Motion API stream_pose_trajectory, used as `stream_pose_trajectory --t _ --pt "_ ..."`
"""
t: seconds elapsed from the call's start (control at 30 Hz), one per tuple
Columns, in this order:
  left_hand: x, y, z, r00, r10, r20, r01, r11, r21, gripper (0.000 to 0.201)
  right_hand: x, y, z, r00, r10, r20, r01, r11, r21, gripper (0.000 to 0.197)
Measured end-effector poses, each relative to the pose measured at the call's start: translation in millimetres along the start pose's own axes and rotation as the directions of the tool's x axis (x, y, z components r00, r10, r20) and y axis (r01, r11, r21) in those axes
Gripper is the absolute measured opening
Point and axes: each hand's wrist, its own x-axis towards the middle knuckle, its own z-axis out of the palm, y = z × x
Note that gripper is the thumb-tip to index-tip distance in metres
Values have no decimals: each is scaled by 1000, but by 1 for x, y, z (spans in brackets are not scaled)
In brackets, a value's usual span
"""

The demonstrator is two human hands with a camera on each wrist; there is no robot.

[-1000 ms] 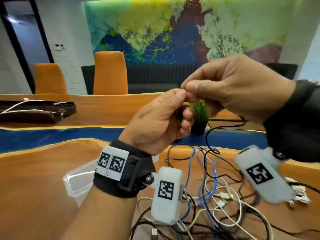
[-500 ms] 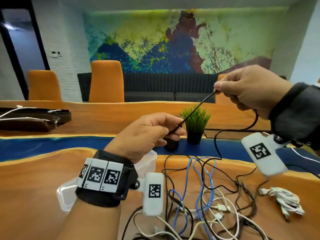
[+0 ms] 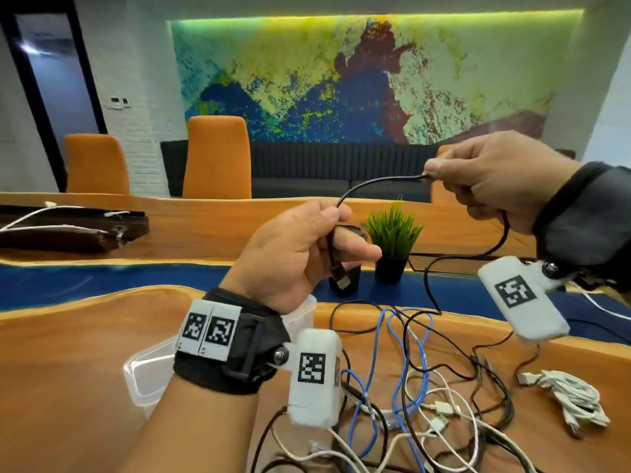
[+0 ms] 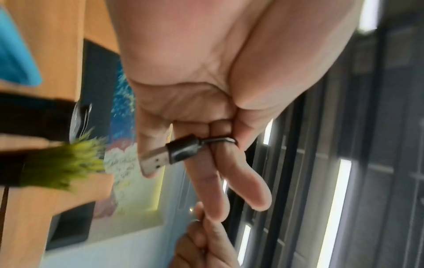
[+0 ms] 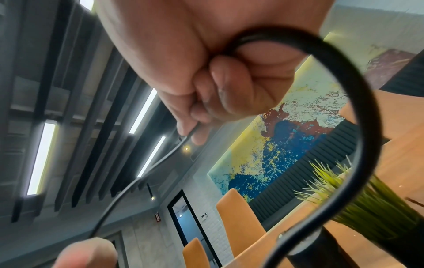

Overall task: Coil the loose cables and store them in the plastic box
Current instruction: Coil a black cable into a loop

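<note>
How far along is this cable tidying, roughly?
Early on. Done: one white cable bundle lies coiled on the table, outside the plastic box, whose inside is mostly hidden behind the wrist. In hand: the left hand pinches the black cable near its USB plug, and the right hand grips it further along. Left: the tangled pile of blue, white and black cables.

The thin black cable (image 3: 379,181) has a smooth, matt rubbery sheath, and its USB plug (image 4: 153,161) is dull silver metal set in a black plastic collar. The clear plastic box (image 3: 143,377) looks glossy and translucent. The orange-brown wooden table (image 3: 68,353) has a smooth satin finish with faint grain. The white wrist-camera housings (image 3: 314,377) are matt plastic with a slightly rough skin, and the black wrist strap (image 3: 246,339) is soft woven cloth.
</note>
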Motion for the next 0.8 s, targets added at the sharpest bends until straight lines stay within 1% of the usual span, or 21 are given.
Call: stream_pose_trajectory --t 0.03,0.07,0.17,0.23,0.33,0.4,0.47,0.53,0.57,0.6,0.63,0.67,0.7,0.73,0.77,0.8 --pt "1 -1 1 1000 -15 -21 12 994 -112 23 -1 3 2 1000 6 28 -6 1000 -5 24" --pt "1 -2 2 999 -33 -28 27 982 -187 24 -3 6 3 999 9 45 -8 1000 -12 23" --pt "3 -3 4 996 -85 -17 75 942 -327 26 -8 16 5 997 13 80 -10 999 -38 23" --pt "5 -5 3 995 -104 -8 92 914 -395 27 -12 22 5 994 19 107 -10 996 -87 21" --pt "11 -9 0 993 -106 43 113 869 -481 25 -19 27 8 983 -10 181 59 962 -267 16" --pt "13 -11 -1 992 -95 86 126 838 -531 24 -24 28 17 968 -36 250 141 897 -418 15" --pt "15 -13 2 995 -69 66 94 837 -539 23 -29 29 29 943 -26 331 205 831 -517 16" --pt "16 -16 9 1000 -11 -2 9 890 -455 20 -37 27 42 910 -4 415 259 787 -560 15" --pt "15 -18 12 999 36 -40 -48 932 -359 20 -42 25 46 890 -11 455 303 760 -575 14" --pt "15 -21 15 993 99 -67 -111 970 -215 21 -47 22 49 871 -23 491 348 734 -583 12" --pt "16 -24 16 982 170 -76 -173 984 -30 21 -51 17 51 854 -36 519 388 709 -589 10" --pt "16 -26 17 968 243 -57 -231 958 168 21 -55 11 50 840 -52 539 426 678 -599 9" --pt "15 -29 17 954 299 -4 -281 900 333 20 -58 5 48 834 -73 547 460 640 -615 11" --pt "14 -30 17 943 328 61 -318 833 453 20 -60 -1 45 835 -105 540 485 605 -632 13" --pt "13 -31 17 936 335 108 -339 777 531 19 -61 -7 41 842 -150 518 497 586 -639 14" --pt "12 -31 18 932 334 138 -350 736 580 19 -60 -13 36 848 -200 491 505 586 -634 14"
